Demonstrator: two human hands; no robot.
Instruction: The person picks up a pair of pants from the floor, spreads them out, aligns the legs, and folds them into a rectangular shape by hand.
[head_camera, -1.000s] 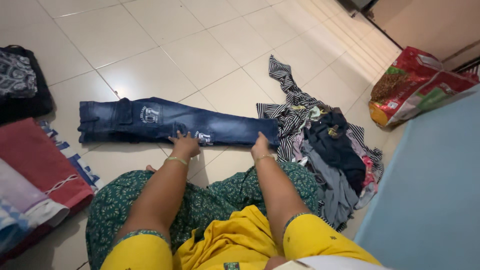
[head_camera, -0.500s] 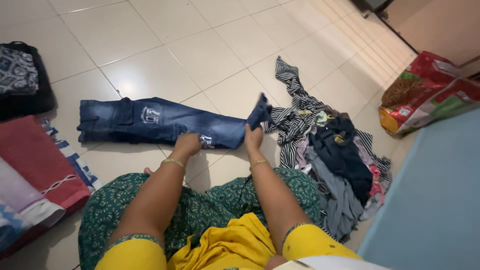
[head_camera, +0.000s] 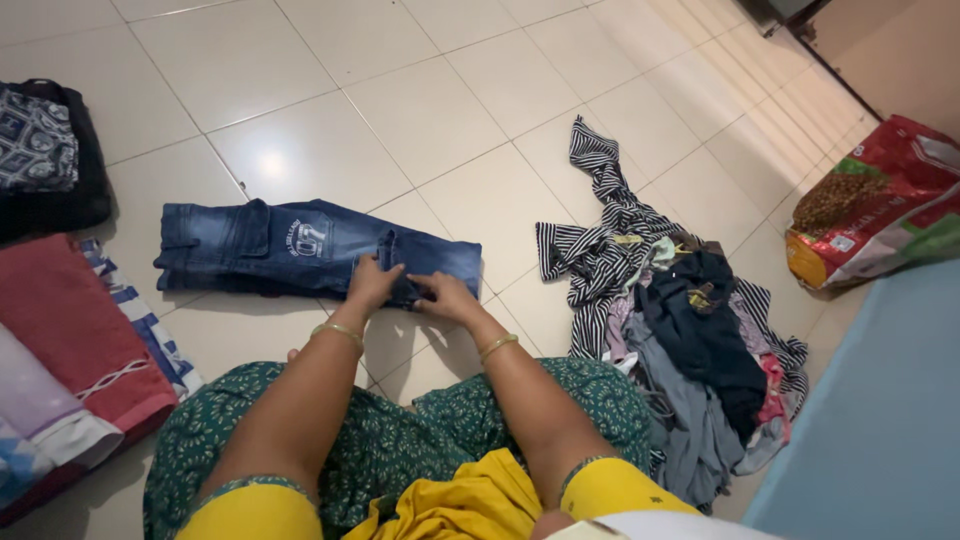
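Item: a pair of dark blue denim jeans (head_camera: 300, 245), lying flat on the cream tiled floor (head_camera: 420, 110) straight ahead of our knees, waistband end away to our left, the leg end folded back over itself so a doubled layer sits at the right end. Our left hand (head_camera: 372, 283) rests palm down on the near edge of the jeans, fingers spread and pressing the cloth, gripping nothing. Our right hand (head_camera: 445, 296) lies just beside it on the folded-back leg, fingers flat on the denim, also holding nothing; the two hands are nearly touching. Right of the jeans, near but apart: a loose heap of clothes (head_camera: 690, 350), with a black-and-white striped garment (head_camera: 600, 210) on its far side. Beyond that heap, well apart from the jeans: a red and green printed bag (head_camera: 880, 200). Left of the jeans: a folded red cloth (head_camera: 70, 320) on a stack, and farther off a black patterned bundle (head_camera: 45, 160). Nearer us than the jeans: our green patterned skirt (head_camera: 400, 430).
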